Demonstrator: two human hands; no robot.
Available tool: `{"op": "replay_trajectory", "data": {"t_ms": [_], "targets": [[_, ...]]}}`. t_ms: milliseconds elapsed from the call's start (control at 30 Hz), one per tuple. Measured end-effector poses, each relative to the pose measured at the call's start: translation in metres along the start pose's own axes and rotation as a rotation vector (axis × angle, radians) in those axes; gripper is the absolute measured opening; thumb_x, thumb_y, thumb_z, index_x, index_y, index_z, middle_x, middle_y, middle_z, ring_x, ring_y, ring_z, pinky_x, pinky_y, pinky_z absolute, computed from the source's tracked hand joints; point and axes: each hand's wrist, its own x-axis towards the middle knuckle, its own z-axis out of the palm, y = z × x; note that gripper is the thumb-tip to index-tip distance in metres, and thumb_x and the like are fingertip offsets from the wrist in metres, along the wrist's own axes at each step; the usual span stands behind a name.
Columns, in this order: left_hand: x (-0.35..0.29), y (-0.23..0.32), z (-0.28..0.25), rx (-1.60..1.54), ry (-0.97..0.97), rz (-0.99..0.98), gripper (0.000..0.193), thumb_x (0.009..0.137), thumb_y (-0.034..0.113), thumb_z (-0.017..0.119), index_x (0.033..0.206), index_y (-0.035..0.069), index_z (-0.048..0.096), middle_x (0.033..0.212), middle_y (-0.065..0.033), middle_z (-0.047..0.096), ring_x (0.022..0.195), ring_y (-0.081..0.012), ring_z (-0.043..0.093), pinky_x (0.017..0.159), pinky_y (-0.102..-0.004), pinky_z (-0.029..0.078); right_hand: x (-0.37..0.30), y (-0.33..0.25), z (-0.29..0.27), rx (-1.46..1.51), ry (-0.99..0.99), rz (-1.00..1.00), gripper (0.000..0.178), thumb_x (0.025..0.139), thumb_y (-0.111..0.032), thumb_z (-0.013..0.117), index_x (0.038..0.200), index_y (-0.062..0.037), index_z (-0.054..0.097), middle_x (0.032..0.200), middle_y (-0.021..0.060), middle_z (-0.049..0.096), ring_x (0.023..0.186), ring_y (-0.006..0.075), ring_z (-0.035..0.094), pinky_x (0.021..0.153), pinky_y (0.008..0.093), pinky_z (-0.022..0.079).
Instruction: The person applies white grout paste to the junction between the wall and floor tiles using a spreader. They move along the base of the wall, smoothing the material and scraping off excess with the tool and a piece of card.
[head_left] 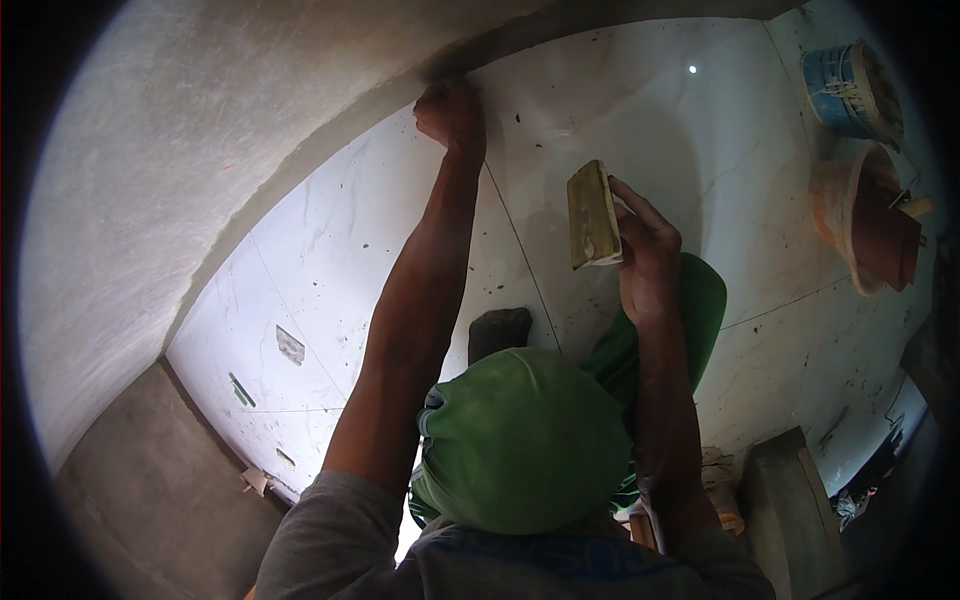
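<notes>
Head view: right hand (652,250) grips yellowish slab (592,217) by one side, tilted above tiled floor (640,110); a weak pinch could drop it, chipping either. Left hand (450,114) curled against wall (300,90) foot; can't tell if holding anything.

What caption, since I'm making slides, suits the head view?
Left hand near grey wall, right hand holding rectangular piece above white tiles.

Observed blue lettering (545,562) in large capitals, set in one row across grey shirt (460,575), close to lower edge of view. Recorded as dim, low in contrast against cloth; hard to make out toward both ends.
</notes>
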Motion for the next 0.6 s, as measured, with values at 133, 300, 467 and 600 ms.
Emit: {"op": "replay_trajectory", "data": {"t_ms": [133, 300, 467, 600], "targets": [[-0.022, -0.017, -0.015, 0.077, -0.032, 0.141, 0.037, 0.091, 0.029, 0.064, 0.077, -0.003, 0.073, 0.074, -0.0174, 0.074, 0.067, -0.0295, 0.071, 0.072, -0.0462, 0.054, 0.001, 0.003, 0.005, -0.004, 0.031, 0.002, 0.045, 0.098, -0.015, 0.068, 0.139, 0.0041, 0.066, 0.080, -0.0072, 0.056, 0.066, 0.0005, 0.039, 0.058, 0.0212, 0.030], [-0.111, -0.037, -0.100, 0.147, -0.431, 0.191, 0.043, 0.099, 0.033, 0.058, 0.079, -0.002, 0.072, 0.070, -0.0171, 0.072, 0.067, -0.0242, 0.070, 0.068, -0.0429, 0.055, 0.005, 0.004, -0.005, -0.044, 0.073, -0.026, 0.058, 0.097, -0.018, 0.071, 0.148, 0.0058, 0.056, 0.077, -0.0069, 0.050, 0.065, 0.0021, 0.035, 0.059, 0.0228, 0.029], [-0.094, -0.112, -0.204, -0.129, -0.049, 0.142, 0.065, 0.093, 0.008, 0.076, 0.151, 0.004, 0.049, 0.147, -0.0140, 0.053, 0.119, -0.0256, 0.062, 0.089, -0.0360, 0.057, 0.006, 0.017, 0.022, -0.009, 0.092, -0.009, 0.069, 0.095, -0.020, 0.073, 0.154, 0.0049, 0.047, 0.091, -0.0006, 0.060, 0.079, 0.0078, 0.055, 0.069, 0.0260, 0.047], [-0.036, -0.143, -0.256, 0.425, 0.176, 0.431, 0.062, 0.097, 0.023, 0.072, 0.151, 0.003, 0.049, 0.152, -0.0258, 0.048, 0.142, -0.0445, 0.046, 0.114, -0.0544, 0.042, 0.038, 0.046, 0.047, -0.089, -0.001, 0.101, 0.071, 0.095, -0.019, 0.072, 0.158, -0.0007, 0.044, 0.117, 0.0092, 0.066, 0.105, 0.0201, 0.067, 0.088, 0.0357, 0.059]]}}
